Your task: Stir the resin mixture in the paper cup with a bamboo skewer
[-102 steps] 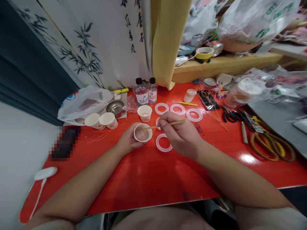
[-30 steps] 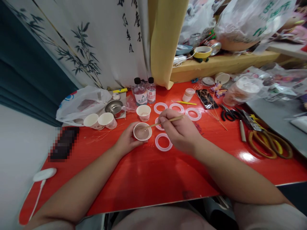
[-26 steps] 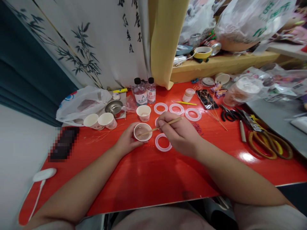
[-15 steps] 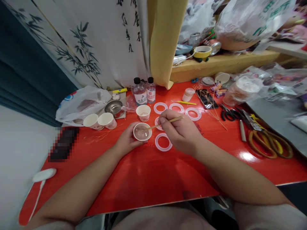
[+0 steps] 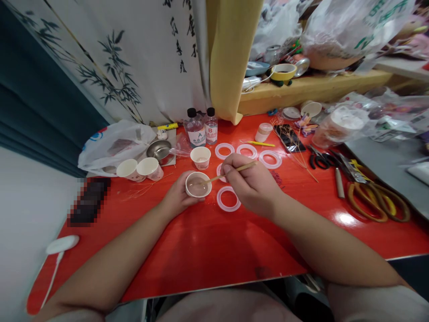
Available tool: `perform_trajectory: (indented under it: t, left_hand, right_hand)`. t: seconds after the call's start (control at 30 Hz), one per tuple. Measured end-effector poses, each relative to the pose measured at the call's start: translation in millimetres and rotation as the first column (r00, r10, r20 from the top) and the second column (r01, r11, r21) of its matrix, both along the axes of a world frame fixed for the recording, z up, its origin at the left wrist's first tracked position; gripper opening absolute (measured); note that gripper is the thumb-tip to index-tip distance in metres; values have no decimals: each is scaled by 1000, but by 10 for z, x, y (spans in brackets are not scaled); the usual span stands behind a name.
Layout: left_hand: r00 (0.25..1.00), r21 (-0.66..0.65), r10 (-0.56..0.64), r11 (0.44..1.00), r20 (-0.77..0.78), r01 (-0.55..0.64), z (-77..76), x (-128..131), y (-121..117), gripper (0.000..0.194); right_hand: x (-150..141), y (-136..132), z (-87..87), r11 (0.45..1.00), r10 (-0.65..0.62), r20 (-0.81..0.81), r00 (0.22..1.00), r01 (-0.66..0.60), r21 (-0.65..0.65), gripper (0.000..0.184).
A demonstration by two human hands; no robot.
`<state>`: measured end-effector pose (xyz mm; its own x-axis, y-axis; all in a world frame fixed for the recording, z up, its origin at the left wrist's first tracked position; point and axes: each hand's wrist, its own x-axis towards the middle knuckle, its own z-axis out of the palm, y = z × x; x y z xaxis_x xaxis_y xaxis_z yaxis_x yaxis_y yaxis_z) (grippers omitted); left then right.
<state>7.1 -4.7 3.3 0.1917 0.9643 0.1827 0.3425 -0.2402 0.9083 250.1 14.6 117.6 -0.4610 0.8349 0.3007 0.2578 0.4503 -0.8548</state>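
Note:
My left hand (image 5: 178, 195) is wrapped round a white paper cup (image 5: 198, 193) that holds a cloudy liquid. Between the closed fingers of my right hand (image 5: 246, 183) is a thin wooden stick (image 5: 214, 178), its lower end dipping into the liquid. Just behind the held cup stands a second paper cup (image 5: 200, 158). Several pinkish translucent rings lie about my right hand, among them a front ring (image 5: 219, 205) and a right-hand ring (image 5: 270, 153). At the back are two black-capped bottles, bottle A (image 5: 195, 133) and bottle B (image 5: 211, 129).
Two paper cups (image 5: 149, 168), a metal bowl (image 5: 158, 151) and a plastic bag (image 5: 110, 145) stand at left. To the right lie large scissors (image 5: 365, 201), a phone (image 5: 288, 137), dried twigs (image 5: 303, 163) and a yellow tool (image 5: 261, 144). A grey tray (image 5: 372, 156) occupies the far right.
The held cup has shifted very slightly left, and the liquid's surface looks smoother. My right hand stays nearly in place with the stick in the cup.

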Motion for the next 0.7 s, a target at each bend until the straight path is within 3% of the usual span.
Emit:
perform_trajectory:
  t: [0.13,0.23,0.37,0.53,0.7]
  left_hand:
    - [1000,-26,-16,1000,-27,16,23,-5,-7,64]
    - [999,-20,-3,1000,-37,2,7,-10,-12,68]
    - [999,-17,28,999,-46,-29,-40,-7,-14,75]
    - [996,-1,32,999,-80,-33,-45,-3,-27,68]
    - [997,-11,29,999,-67,-30,-19,-4,-37,64]
  right_hand:
    - [-1,-6,-7,998,52,-44,998,-53,-29,20]
    - [-1,6,-32,1000,17,-85,996,-19,-25,20]
    - [12,25,-49,1000,-14,-30,999,14,22,20]
    - [12,-19,21,999,-12,53,999,9,51,17]
    - [-14,-82,76,996,77,34,996,-76,-37,22]
